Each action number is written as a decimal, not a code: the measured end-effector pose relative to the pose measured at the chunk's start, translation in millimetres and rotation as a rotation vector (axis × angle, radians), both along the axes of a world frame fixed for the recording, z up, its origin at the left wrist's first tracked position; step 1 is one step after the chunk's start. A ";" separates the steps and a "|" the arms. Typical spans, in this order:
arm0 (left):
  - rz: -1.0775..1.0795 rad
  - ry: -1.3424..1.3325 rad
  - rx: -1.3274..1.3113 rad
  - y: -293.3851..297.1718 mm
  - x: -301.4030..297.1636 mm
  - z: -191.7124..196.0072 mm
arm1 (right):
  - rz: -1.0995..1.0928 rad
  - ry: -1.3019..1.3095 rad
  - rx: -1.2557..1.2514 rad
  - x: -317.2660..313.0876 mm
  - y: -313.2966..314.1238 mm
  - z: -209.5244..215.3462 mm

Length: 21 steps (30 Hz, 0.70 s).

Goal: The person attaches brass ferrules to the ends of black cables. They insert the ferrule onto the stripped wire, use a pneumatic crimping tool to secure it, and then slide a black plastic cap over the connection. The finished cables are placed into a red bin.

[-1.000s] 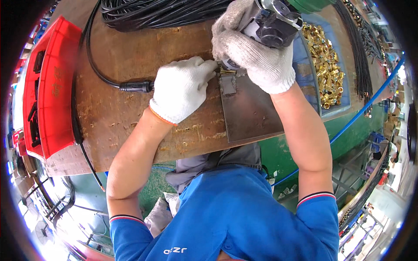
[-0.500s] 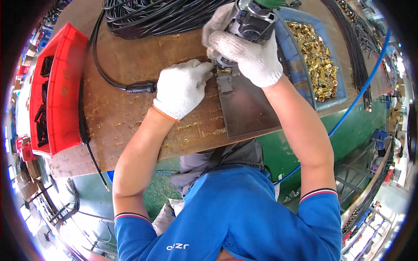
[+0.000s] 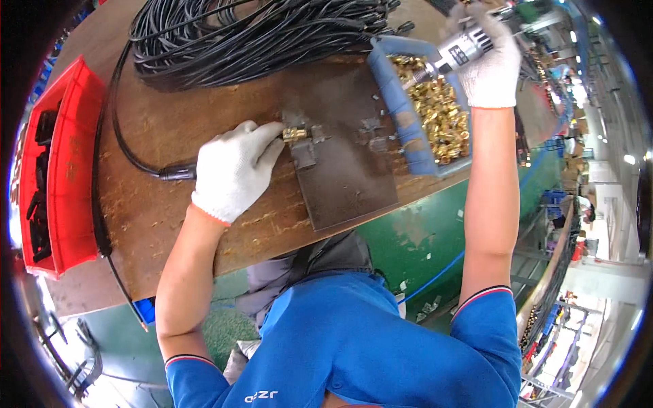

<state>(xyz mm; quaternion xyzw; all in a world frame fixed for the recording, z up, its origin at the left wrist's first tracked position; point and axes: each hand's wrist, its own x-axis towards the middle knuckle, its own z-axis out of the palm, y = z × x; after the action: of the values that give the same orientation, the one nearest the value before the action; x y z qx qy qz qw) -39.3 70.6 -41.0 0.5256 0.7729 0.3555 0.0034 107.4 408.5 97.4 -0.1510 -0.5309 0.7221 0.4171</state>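
My left hand [image 3: 235,170], in a white knit glove, rests on the brown workbench [image 3: 177,224]; its fingers are pinched together on one small brass fitting [image 3: 294,133], which sits at the left corner of the single dark metal plate [image 3: 347,170]; one black cable [image 3: 146,166] runs under my palm, its end hidden there; a few small grey clips lie on the plate, too blurred to count. Further off, my right hand [image 3: 490,68], also gloved, is wrapped tight round one power screwdriver [image 3: 452,53], held above one blue tray [image 3: 398,112] heaped with brass fittings beyond counting; the tool's tip is hard to make out. At my left stands one red bin [image 3: 68,170] of dark parts; farthest, one coil of black cables [image 3: 252,30], cut off by the frame.
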 end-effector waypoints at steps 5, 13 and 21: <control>-0.004 -0.038 0.035 -3.3 -1.5 9.9 | -0.163 -0.645 0.018 34.8 60.3 -43.6; -0.039 -0.107 0.076 -9.8 -6.1 6.9 | -0.281 -1.126 0.548 52.9 77.5 -85.6; -0.013 -0.109 0.043 -11.4 -5.9 10.3 | -0.598 -0.853 1.095 31.1 0.5 -80.2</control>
<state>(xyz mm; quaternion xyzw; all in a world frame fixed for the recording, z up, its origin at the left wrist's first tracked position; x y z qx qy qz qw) -45.3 59.2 -30.6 0.5106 0.7602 0.4001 0.0364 138.5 409.1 17.2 -0.3264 -0.8656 0.0899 0.3689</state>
